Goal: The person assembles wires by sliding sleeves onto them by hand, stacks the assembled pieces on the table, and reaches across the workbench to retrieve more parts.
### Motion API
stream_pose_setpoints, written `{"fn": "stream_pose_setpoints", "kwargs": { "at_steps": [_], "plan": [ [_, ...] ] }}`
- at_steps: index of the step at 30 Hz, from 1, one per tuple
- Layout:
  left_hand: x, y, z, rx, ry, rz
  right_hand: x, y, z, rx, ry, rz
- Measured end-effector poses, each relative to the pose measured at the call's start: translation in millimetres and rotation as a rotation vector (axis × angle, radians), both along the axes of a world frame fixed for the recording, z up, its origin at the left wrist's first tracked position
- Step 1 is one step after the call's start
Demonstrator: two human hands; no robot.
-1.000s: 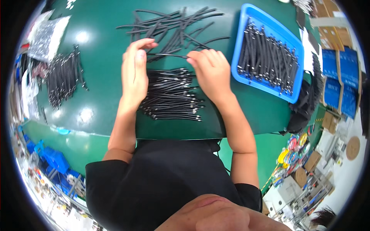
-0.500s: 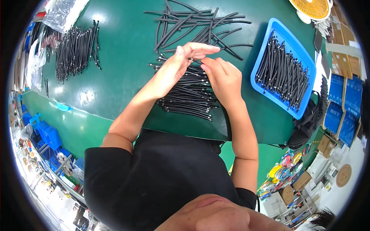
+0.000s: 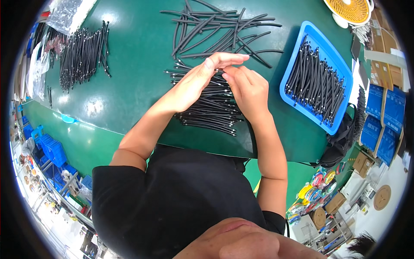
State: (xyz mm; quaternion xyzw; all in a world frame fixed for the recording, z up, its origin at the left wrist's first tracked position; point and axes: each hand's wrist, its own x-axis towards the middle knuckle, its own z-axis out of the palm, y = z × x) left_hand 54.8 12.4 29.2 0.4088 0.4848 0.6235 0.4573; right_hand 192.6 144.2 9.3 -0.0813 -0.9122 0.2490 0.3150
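Above a pile of short black cables with silver ends (image 3: 209, 105), my two hands meet close together. My left hand (image 3: 199, 81) has its fingers stretched out flat and reaching across toward the right hand, palm turned inward. My right hand (image 3: 249, 88) is closed, thumb and fingertips pinched on a short black cable. Most of that cable is hidden between the hands, so whether its far end touches my left palm I cannot tell. The pile lies on the green table (image 3: 133, 64) with its cables mostly side by side.
Loose black tubes (image 3: 224, 32) lie scattered beyond my hands. To the right stands a blue tray (image 3: 284, 86) filled with black cables. Another cable pile (image 3: 82, 58) lies far left near a clear plastic bag (image 3: 67, 17). A yellow-and-white fan (image 3: 349, 11) stands at the far right.
Both hands have shifted slightly toward me and drawn closer together. The black cable between them, visible half a second ago, is now mostly covered by fingers.
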Motion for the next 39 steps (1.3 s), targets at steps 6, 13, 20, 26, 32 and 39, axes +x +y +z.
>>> {"fn": "stream_pose_setpoints", "kwargs": {
  "at_steps": [6,13,20,26,32,39],
  "plan": [
    [-2,2,-3,0.011,-0.025,-0.009,1,1,0,0.027,-0.039,-0.009],
    [-1,4,0,0.044,-0.041,0.099,3,0,7,-0.211,0.009,-0.017],
    [-9,-3,2,-0.003,-0.001,0.231,11,7,-2,-0.81,0.283,-0.091],
    [0,-3,9,-0.153,0.179,0.241,10,5,-5,-0.84,0.309,-0.097],
    [4,2,9,-0.113,0.67,0.255,10,8,-7,-0.82,0.301,-0.094],
    [1,4,12,-0.078,0.865,0.183,20,19,8,-0.691,0.303,-0.162]
  ]
}}
